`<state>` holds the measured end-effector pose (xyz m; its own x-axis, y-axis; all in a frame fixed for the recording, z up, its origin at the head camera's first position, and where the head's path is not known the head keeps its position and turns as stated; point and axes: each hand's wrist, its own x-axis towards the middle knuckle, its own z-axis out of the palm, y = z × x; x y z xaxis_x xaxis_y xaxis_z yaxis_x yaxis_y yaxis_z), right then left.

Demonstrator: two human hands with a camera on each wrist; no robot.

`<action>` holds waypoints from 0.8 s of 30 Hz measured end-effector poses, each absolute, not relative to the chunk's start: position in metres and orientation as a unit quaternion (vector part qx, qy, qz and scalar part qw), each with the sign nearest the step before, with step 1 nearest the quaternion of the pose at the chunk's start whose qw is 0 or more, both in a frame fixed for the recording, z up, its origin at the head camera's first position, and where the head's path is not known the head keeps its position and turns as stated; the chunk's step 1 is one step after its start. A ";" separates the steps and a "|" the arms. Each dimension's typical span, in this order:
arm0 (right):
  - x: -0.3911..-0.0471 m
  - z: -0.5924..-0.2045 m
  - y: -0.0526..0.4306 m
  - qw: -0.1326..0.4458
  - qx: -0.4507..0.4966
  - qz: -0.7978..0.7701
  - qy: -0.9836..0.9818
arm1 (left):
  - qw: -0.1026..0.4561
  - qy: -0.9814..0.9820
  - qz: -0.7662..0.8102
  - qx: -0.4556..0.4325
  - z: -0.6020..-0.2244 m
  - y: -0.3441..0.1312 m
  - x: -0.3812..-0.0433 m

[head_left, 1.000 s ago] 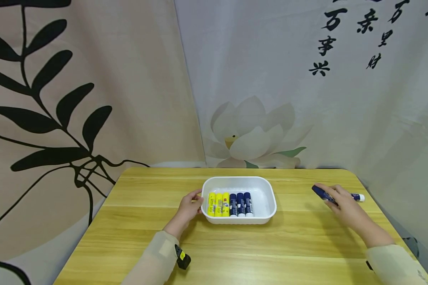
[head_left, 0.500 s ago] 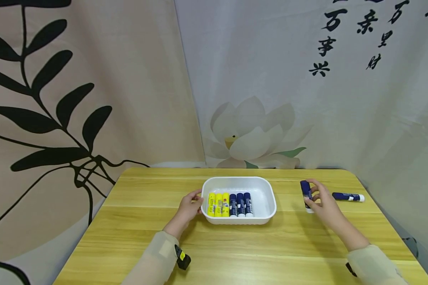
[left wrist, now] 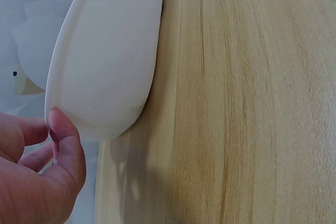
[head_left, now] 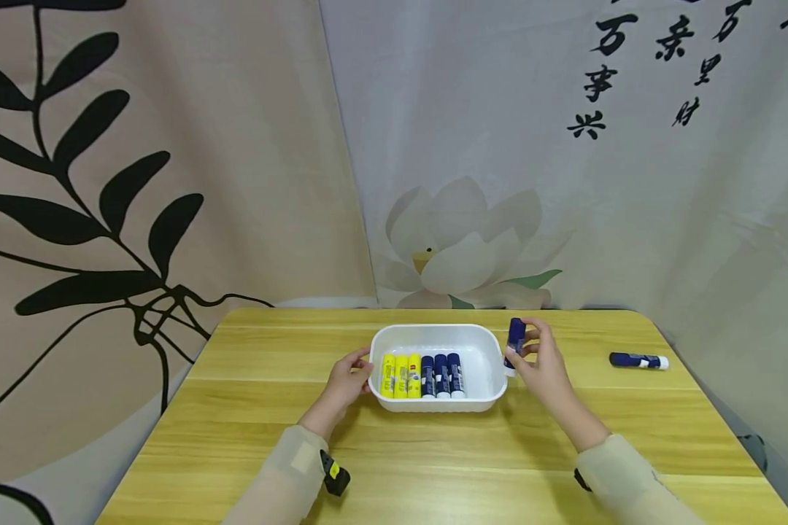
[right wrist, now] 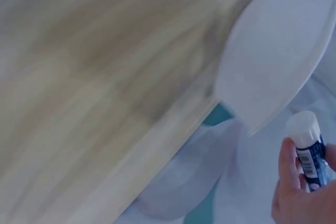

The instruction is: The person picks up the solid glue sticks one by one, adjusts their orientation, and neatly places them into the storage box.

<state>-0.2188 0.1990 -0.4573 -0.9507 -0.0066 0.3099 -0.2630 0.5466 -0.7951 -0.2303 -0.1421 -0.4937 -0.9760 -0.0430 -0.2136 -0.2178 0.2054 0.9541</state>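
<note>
A white plastic tray (head_left: pixel 486 364) stands mid-table, with yellow glue sticks (head_left: pixel 401 376) and dark blue glue sticks (head_left: pixel 442 376) lined up side by side inside. My left hand (head_left: pixel 346 380) pinches the tray's left rim; in the left wrist view thumb and fingers (left wrist: pixel 65 129) meet at that rim. Just beyond the tray's right rim, my right hand (head_left: pixel 543 364) holds a dark blue glue stick (head_left: pixel 515 341) nearly upright, its white end down in the head view. The right wrist view shows this glue stick's white end (right wrist: pixel 304 128) and a barcode label between thumb and fingers.
Another dark blue glue stick (head_left: pixel 638 361) lies on its side at the right of the wooden table (head_left: pixel 394 467). A printed cloth curtain (head_left: pixel 269 146) hangs behind the table's far edge.
My right hand has carried the blue glue stick leftward from the table's right side to the tray's right rim, turning it more upright. The left hand has stayed at the tray's rim.
</note>
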 end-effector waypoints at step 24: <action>-0.250 -0.471 0.116 -0.119 -0.011 0.289 -0.950 | 0.057 0.776 0.622 -0.080 -0.497 -0.141 -0.231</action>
